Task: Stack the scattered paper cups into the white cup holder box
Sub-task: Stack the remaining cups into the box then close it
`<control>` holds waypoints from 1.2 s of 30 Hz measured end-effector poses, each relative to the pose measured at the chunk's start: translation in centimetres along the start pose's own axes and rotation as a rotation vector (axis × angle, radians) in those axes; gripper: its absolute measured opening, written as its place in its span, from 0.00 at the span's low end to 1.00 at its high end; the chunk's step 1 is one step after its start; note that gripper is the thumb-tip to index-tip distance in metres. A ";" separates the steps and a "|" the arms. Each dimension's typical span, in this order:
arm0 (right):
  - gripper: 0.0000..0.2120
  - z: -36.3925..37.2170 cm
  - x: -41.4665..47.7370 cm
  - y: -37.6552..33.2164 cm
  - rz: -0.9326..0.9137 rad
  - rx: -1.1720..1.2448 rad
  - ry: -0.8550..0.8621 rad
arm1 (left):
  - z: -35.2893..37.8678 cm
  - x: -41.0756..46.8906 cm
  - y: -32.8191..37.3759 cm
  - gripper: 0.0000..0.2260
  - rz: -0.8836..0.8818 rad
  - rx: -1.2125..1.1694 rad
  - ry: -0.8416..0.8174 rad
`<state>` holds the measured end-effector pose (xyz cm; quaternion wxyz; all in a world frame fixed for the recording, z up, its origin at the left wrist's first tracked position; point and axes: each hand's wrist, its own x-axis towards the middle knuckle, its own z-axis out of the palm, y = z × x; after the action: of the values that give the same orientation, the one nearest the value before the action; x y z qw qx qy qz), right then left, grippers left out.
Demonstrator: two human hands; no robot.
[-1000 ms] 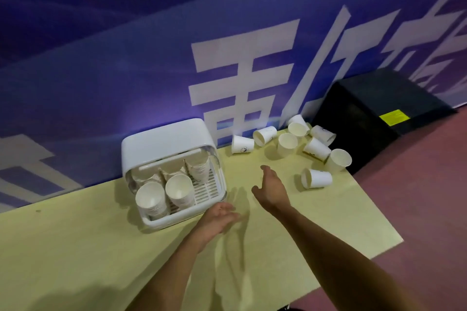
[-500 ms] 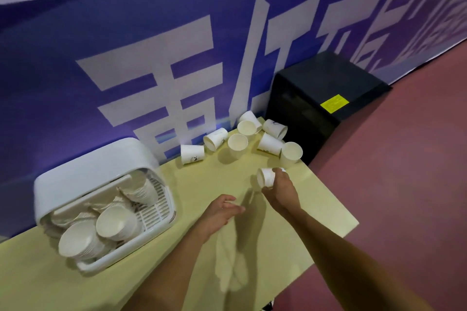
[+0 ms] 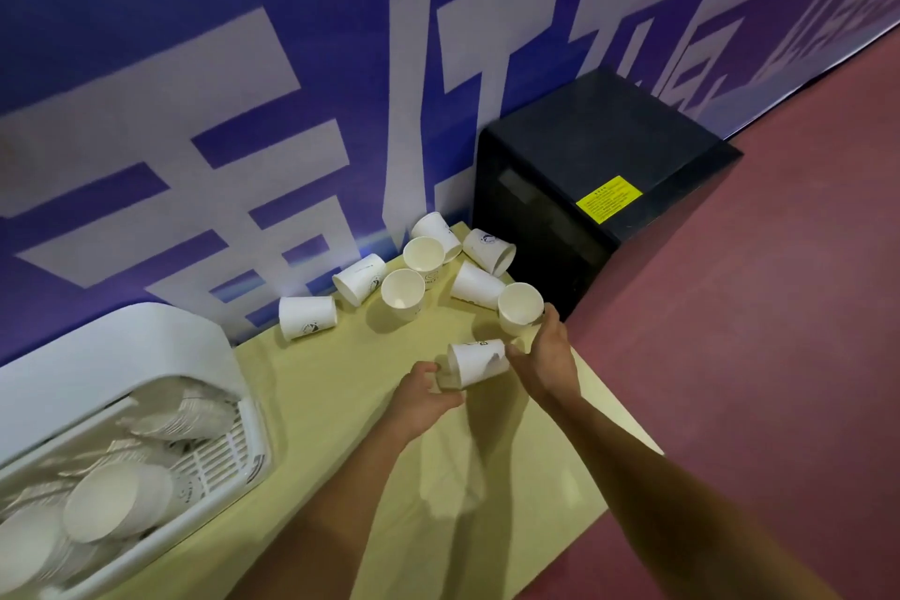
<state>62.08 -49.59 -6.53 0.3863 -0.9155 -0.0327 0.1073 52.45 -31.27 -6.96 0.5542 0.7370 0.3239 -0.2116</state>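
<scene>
A white paper cup (image 3: 478, 362) lies sideways just above the yellow table (image 3: 341, 385), between my two hands. My right hand (image 3: 545, 356) grips its base end. My left hand (image 3: 422, 397) curls thumb and fingers round its open rim. Several more cups lie scattered at the table's far right corner, among them one on its side (image 3: 307, 317), one upright (image 3: 402, 293) and one beside my right fingers (image 3: 520, 307). The white cup holder box (image 3: 121, 356) stands at the left, its lid raised, with stacks of cups (image 3: 117, 502) inside.
A black cabinet (image 3: 584, 171) with a yellow label stands on the red floor (image 3: 755, 356) right behind the table's corner. A blue banner wall (image 3: 292, 63) runs along the table's back edge. The table's right edge passes under my right forearm.
My right hand has lifted the cup it gripped and brought it left. My left hand has moved up and closed on the cup's rim. The view shifted further right.
</scene>
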 end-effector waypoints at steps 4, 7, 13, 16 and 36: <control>0.48 0.6 1.9 0.5 0.035 0.053 0.014 | 1.2 1.9 0.7 0.42 0.033 0.054 0.103; 0.46 1.2 3.0 0.5 0.005 0.057 0.022 | 2.2 2.9 0.9 0.46 0.065 0.085 0.128; 0.36 1.7 4.4 0.5 0.029 0.076 0.033 | 3.0 4.3 1.1 0.41 0.082 0.188 0.158; 0.34 1.4 4.5 0.9 0.015 0.094 0.033 | 3.1 4.4 1.1 0.38 0.082 0.205 0.163; 0.31 5.9 -2.0 -9.2 -0.233 0.228 -0.078 | -5.3 -6.5 -4.4 0.33 0.101 -0.123 0.477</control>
<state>58.99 -39.35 -3.63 0.4958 -0.8510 -0.1415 0.1003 44.52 -26.96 -4.05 0.5157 0.7463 0.4206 0.0161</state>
